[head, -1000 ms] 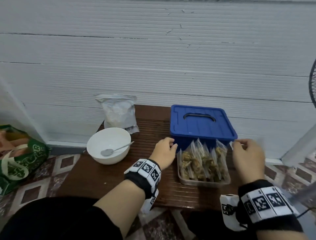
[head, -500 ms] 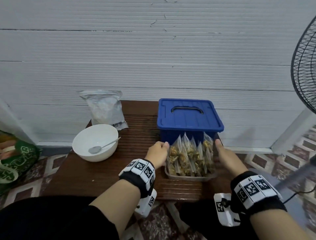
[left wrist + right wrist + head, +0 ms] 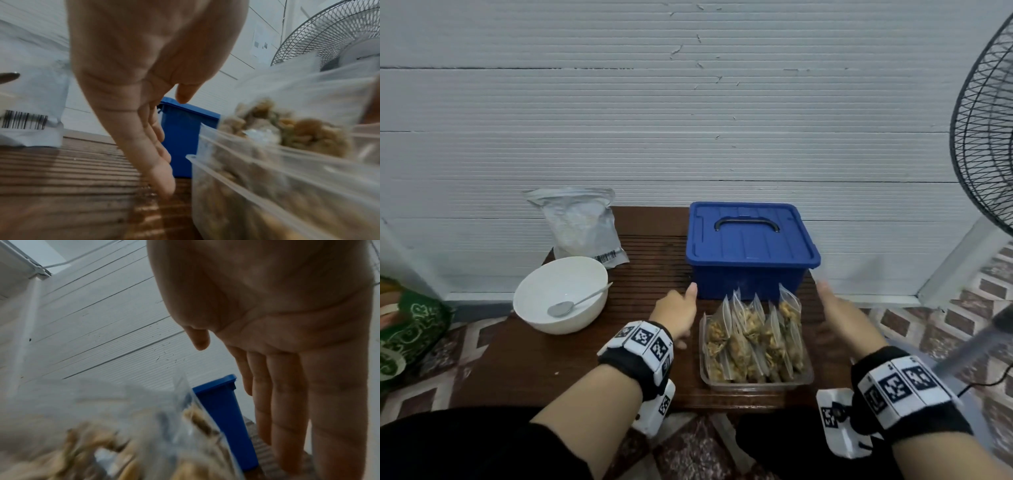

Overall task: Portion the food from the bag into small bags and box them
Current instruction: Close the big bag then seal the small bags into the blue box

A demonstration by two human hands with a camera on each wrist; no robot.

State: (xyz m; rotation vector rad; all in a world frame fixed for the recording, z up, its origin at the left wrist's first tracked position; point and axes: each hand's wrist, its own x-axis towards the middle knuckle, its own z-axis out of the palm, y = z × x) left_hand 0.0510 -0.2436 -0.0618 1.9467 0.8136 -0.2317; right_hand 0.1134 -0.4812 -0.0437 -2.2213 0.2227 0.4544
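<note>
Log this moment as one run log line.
left hand: open, beside blue box | right hand: open, opposite side | small bags: in clear tray | lid: on

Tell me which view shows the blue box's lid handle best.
The head view: the blue box sits whole, its lid shut and its dark handle seen from above. The left wrist view shows only a blue corner behind the fingers; the right wrist view shows one edge. Neither shows the handle.

A table [image 3: 571, 363] stands against a wall. At its back left a large bag [image 3: 582, 222] is propped, with a bowl [image 3: 560, 298] in front of it, a spoon [image 3: 577, 303] inside. At the back right a lidded box [image 3: 750, 250] is set; before it, a tray [image 3: 756, 383] is packed with upright small bags [image 3: 753, 337]. A fan [image 3: 986, 144] is placed to the right.
</note>
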